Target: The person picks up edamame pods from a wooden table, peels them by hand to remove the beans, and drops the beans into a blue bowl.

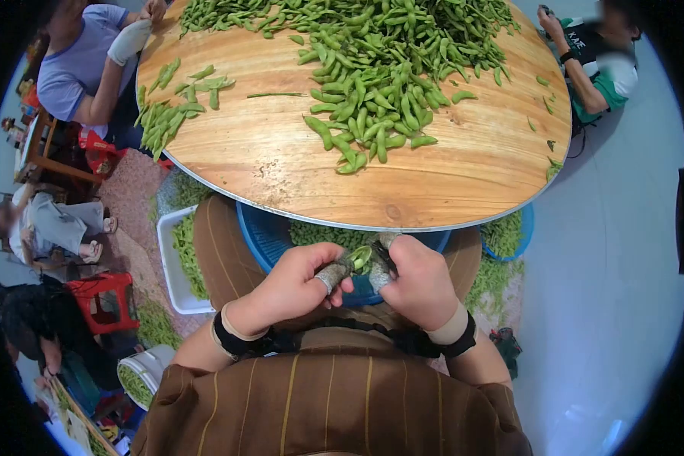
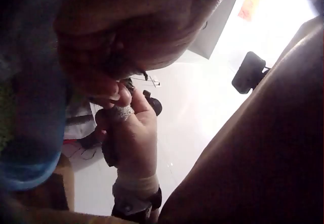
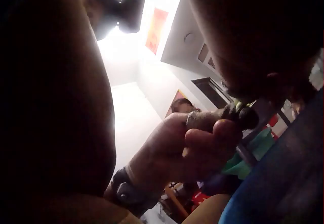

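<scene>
Over the lap, my left hand (image 1: 298, 280) pinches a green soybean pod (image 1: 361, 258) between its thumb and fingers. The pod looks split, with its pale inside facing up. From the other side my right hand (image 1: 420, 283) curls its fingers at the pod's right end, the two hands almost meeting. Grey, stained wrapping covers the left thumb and some right fingers. Below the hands is a blue basin (image 1: 262, 239) holding shelled green beans (image 1: 323, 234). Both wrist views are dark, showing the opposite hand from below.
A round wooden table (image 1: 243, 163) carries a large heap of soybean pods (image 1: 391, 83). A white tub (image 1: 176, 292) of pods stands left of the lap, a blue tub (image 1: 526, 235) to the right. Two people sit at the table's far sides. A red stool (image 1: 102, 300) stands at left.
</scene>
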Demonstrator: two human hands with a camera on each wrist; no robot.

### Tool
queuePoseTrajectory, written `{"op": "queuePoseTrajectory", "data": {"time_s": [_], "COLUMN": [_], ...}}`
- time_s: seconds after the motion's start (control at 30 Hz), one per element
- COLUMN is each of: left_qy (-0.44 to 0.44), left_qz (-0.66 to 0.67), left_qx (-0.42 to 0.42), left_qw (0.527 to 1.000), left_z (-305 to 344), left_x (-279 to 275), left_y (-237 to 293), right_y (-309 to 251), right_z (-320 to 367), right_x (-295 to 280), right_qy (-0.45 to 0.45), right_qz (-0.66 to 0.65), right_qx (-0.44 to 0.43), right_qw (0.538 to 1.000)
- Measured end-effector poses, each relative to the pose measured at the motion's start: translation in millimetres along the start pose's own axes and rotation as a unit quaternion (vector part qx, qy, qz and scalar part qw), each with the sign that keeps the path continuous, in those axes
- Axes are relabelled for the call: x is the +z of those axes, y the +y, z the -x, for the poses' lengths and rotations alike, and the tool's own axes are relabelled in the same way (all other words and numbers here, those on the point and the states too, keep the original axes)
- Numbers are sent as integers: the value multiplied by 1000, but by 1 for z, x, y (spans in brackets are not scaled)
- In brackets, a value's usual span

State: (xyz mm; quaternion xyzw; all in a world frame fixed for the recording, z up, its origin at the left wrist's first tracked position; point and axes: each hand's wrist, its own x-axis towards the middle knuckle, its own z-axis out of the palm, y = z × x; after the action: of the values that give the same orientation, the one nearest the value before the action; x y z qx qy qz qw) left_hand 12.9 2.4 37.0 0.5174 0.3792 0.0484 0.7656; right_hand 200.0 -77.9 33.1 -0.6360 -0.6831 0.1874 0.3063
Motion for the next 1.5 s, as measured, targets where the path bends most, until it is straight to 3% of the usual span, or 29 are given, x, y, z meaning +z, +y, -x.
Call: {"op": "queuePoseTrajectory", "data": {"time_s": [0.2,0.27,0.3,0.37,0.4,0.47,0.53,0.63,0.7,0.77,0.83,0.87,0.93,1.03,1.07,1.13,1.17,1.2,1.27,1.3,1.33,1.37,1.4,1.43,1.47,1.5], "left_qy": [22,38,38,93,67,67,66,159,248,364,449,451,544,572,552,433,370,300,175,110,11,-90,-92,-121,-147,-146], "left_qz": [-87,-215,-214,-333,-292,-270,-248,-196,-167,-160,-370,-372,-570,-504,-445,-422,-396,-285,-230,-124,-45,33,31,132,231,228], "left_qx": [115,186,189,293,255,245,235,181,153,120,102,102,108,162,219,280,347,322,320,288,185,76,74,48,21,17], "left_qw": [989,958,958,892,919,929,938,950,942,910,807,805,607,627,670,746,766,852,902,943,982,992,993,983,962,963], "left_z": [-1,-3,-4,-4,-2,3,12,29,44,62,82,88,97,88,80,64,47,39,13,4,1,0,-2,-4,-5,-7], "left_x": [-2,-5,-5,-5,-9,-18,-30,-52,-71,-94,-119,-125,-130,-115,-102,-83,-74,-55,-39,-29,-26,-24,-24,-24,-24,-23], "left_y": [-7,-13,-16,-21,-19,-18,-20,-30,-39,-57,-66,-70,-78,-63,-51,-28,-20,0,13,13,22,31,30,26,23,19], "right_y": [-9,-10,-9,-8,-8,-10,-16,-21,-12,6,13,15,17,10,6,-1,-6,-10,-18,-17,-14,-12,-9,-8,-9,-9], "right_z": [-4,-6,-7,-7,-9,-13,-22,-46,-66,-85,-91,-90,-87,-75,-70,-60,-56,-53,-46,-43,-40,-38,-35,-34,-32,-30], "right_x": [7,15,17,19,16,5,-4,-14,-12,-6,-6,-7,-10,-17,-19,-23,-25,-26,-32,-33,-33,-33,-37,-36,-32,-28], "right_qy": [-30,-12,-13,-28,-30,-83,-74,-42,103,123,144,141,134,143,122,66,65,21,-47,-46,-66,-85,-96,-93,-73,-53], "right_qz": [-28,-18,-15,17,20,52,38,2,68,119,166,163,158,53,-39,-192,-192,-228,-281,-280,-293,-305,-305,-308,-339,-370], "right_qx": [50,28,27,20,19,-16,-19,27,61,57,52,53,53,80,120,173,173,169,143,142,113,84,79,81,135,187], "right_qw": [998,999,999,999,999,995,996,999,990,984,974,975,977,985,984,964,964,959,948,948,947,945,944,943,928,908]}}
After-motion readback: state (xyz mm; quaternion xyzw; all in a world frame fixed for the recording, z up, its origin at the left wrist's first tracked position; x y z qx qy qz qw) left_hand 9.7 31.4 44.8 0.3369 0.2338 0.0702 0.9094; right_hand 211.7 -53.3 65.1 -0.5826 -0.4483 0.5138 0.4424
